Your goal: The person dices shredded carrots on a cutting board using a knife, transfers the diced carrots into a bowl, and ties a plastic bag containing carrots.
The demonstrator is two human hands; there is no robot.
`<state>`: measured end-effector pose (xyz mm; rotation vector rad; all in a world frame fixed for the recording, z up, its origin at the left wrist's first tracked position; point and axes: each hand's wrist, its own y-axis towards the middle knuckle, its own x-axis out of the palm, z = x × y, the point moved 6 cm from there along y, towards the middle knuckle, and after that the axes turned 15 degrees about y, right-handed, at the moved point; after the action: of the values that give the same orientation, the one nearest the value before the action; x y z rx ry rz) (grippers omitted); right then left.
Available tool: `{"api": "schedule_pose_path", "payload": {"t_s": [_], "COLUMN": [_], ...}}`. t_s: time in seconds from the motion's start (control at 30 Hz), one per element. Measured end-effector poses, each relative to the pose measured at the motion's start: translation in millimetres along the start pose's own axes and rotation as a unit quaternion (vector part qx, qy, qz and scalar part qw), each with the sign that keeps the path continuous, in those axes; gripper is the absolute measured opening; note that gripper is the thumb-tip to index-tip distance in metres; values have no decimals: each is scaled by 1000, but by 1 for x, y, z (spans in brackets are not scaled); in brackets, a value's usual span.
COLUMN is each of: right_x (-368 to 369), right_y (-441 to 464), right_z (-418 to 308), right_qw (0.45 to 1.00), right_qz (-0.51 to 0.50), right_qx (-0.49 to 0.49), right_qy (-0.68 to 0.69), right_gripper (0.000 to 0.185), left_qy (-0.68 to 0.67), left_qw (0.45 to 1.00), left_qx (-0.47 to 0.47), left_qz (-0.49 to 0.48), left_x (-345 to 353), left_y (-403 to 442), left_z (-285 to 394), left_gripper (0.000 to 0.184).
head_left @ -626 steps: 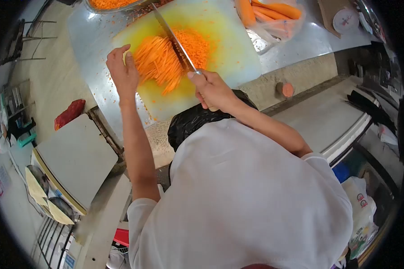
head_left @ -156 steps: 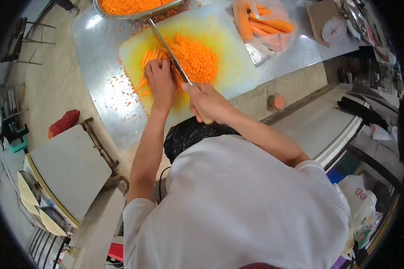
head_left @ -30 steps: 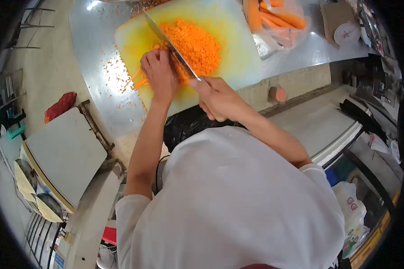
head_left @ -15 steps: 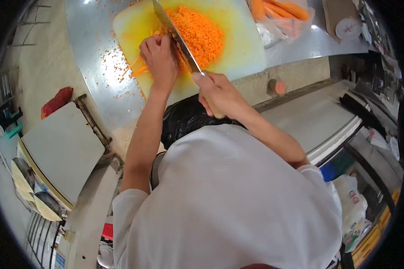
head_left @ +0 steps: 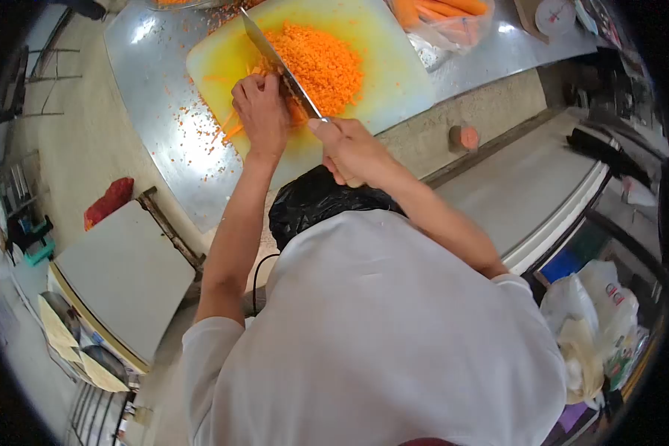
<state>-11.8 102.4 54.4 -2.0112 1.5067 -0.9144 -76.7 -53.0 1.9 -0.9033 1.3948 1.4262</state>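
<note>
Carrot bits (head_left: 323, 70) (bright orange, fine) lie heaped; left fingers (head_left: 251, 87) hold carrot strips (head_left: 233, 132), right fingers (head_left: 334, 168) grip the knife (head_left: 277, 58).

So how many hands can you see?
2: the left hand on the carrot strips on the cutting board, the right hand gripping the knife. None seems hidden.

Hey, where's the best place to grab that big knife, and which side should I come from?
By the handle, I'd say, coming from your own side of the cutting board, as your right hand grips it. The long blade slants away and leftward, tip farthest from you, with your left hand close beside it.
</note>
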Motion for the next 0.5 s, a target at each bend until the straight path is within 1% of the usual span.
{"api": "schedule_pose_path", "payload": {"t_s": [0.1, 0.13, 0.23, 0.27, 0.3, 0.37, 0.4, 0.5], "right_x": [14, 16, 15, 15, 21, 32, 31, 23], "right_y": [-34, -20, 9, -3, -14, -31, -14, 6], "right_z": [9, 20, 8, 5, 14, 21, 36, 13], "right_qw": [999, 1000, 1000, 1000, 999, 997, 997, 997], "right_qz": [10, 7, 10, 19, 25, 32, 26, 24], "right_qx": [21, -25, -19, -10, -9, -19, -46, -18], "right_qy": [34, 19, 14, 21, 43, 71, 55, 64], "right_gripper": [45, 45, 44, 44, 44, 45, 46, 40], "left_qy": [-17, -26, -44, -48, -55, -69, -77, -72], "left_qw": [1000, 1000, 999, 999, 998, 997, 996, 997], "left_qx": [7, 4, -2, 10, 20, 12, 9, 4], "left_qz": [19, 17, 23, 22, 24, 36, 38, -4], "left_x": [-1, -2, -5, -6, -6, -6, -6, 1], "left_y": [-1, -1, 3, 1, -1, 1, -1, -1], "left_z": [-1, 1, -1, -2, -2, -2, -1, -7], "left_gripper": [33, 33, 31, 31, 30, 31, 31, 27]}}
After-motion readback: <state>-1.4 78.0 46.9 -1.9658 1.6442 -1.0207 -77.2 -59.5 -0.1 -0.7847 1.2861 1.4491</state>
